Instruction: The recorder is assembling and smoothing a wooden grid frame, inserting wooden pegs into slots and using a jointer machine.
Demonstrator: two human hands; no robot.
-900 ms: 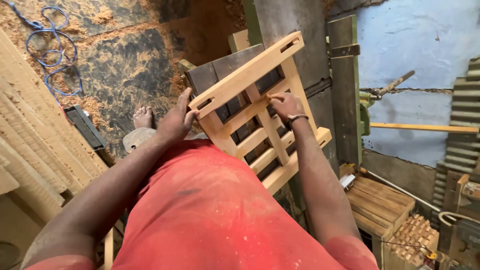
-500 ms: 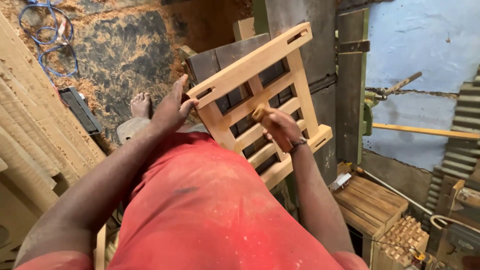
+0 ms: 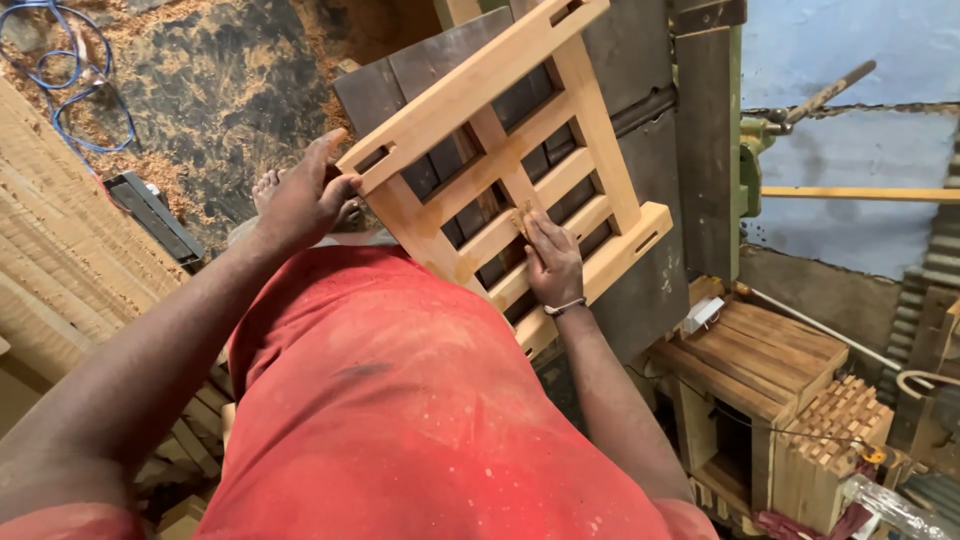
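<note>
A pale wooden frame (image 3: 590,110) with cross slats lies tilted on a dark machine table (image 3: 640,300) in front of me. My left hand (image 3: 300,200) grips the frame's near left corner and steadies it. My right hand (image 3: 552,262) presses a small folded piece of sandpaper (image 3: 521,215) against the middle slats, fingers bent over it. A thin band sits on my right wrist. My red, dusty shirt fills the lower part of the view.
Sawdust covers the dark floor (image 3: 200,90) at upper left, with a blue cable (image 3: 70,70) and a flat dark tool (image 3: 150,212). Stacked planks (image 3: 60,280) lie at left. Wooden frames and slat stacks (image 3: 780,380) stand at lower right. A green machine part (image 3: 750,150) rises at right.
My right hand has slid down the middle slats toward me. The frame sits higher and more tilted in view. My left hand stays on the corner.
</note>
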